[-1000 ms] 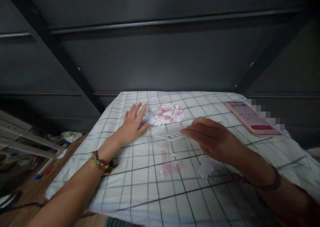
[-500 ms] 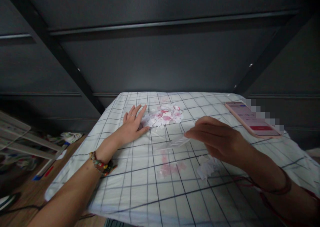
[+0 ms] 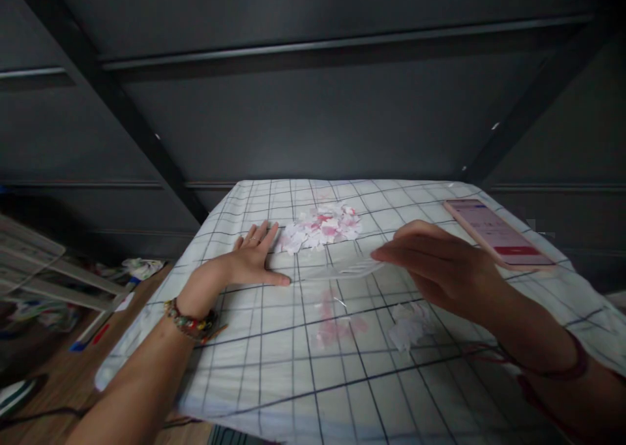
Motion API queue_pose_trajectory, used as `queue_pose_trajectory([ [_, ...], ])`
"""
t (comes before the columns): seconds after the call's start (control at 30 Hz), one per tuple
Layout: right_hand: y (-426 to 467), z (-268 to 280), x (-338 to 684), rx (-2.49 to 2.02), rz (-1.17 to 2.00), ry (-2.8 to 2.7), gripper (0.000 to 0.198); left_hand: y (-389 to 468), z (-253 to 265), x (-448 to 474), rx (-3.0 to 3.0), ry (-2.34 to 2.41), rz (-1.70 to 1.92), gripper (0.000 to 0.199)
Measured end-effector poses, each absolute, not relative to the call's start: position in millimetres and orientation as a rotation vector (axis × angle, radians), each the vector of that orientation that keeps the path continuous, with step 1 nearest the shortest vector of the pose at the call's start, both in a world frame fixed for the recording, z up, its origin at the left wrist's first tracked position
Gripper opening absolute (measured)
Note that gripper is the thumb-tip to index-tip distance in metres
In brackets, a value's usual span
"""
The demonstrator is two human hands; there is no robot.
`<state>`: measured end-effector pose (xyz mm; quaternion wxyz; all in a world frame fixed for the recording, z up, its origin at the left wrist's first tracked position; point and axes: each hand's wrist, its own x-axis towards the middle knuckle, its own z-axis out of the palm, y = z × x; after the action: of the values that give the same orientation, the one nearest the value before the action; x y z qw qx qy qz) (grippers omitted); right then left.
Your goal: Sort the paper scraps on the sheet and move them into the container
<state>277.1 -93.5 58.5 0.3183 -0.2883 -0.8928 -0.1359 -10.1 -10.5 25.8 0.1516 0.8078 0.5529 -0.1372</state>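
Observation:
My left hand [image 3: 252,259] rests on the checked cloth with its fingers spread, just left of a heap of torn white and pink paper scraps [image 3: 323,228]. Pinched in the fingertips of my right hand [image 3: 435,265] is a thin, see-through plastic piece [image 3: 349,270] with white streaks. It reaches leftward, low over the cloth, in front of the heap; its exact kind is unclear. Under and nearer than it lies a flat clear piece with pink patches [image 3: 337,327]. A smaller clump of white paper scraps [image 3: 411,325] sits below my right hand.
A pink-edged phone [image 3: 499,233] with a lit screen lies at the right of the table, whose white cloth [image 3: 274,373] has dark grid lines. Dark panels [image 3: 313,119] rise behind. On the left floor stand a pale rack [image 3: 53,262] and a shoe [image 3: 17,396].
My left hand has drawn back from the heap, toward me and slightly left, with its thumb spread wider. The plastic piece in my right hand has moved slightly right and lies more level.

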Motion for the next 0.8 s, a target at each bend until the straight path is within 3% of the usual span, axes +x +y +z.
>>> queue_pose_trajectory([
  [0.4, -98.3, 64.9, 277.9, -0.735, -0.343, -2.404, 0.033, -11.6, 28.2, -7.5, 2.263, 1.660, -0.529, 0.130],
  [0.8, -80.5, 47.7, 275.7, -0.921, -0.604, -2.235, 0.042, -11.5, 18.4, -4.7, 2.386, 1.556, -0.176, 0.124],
])
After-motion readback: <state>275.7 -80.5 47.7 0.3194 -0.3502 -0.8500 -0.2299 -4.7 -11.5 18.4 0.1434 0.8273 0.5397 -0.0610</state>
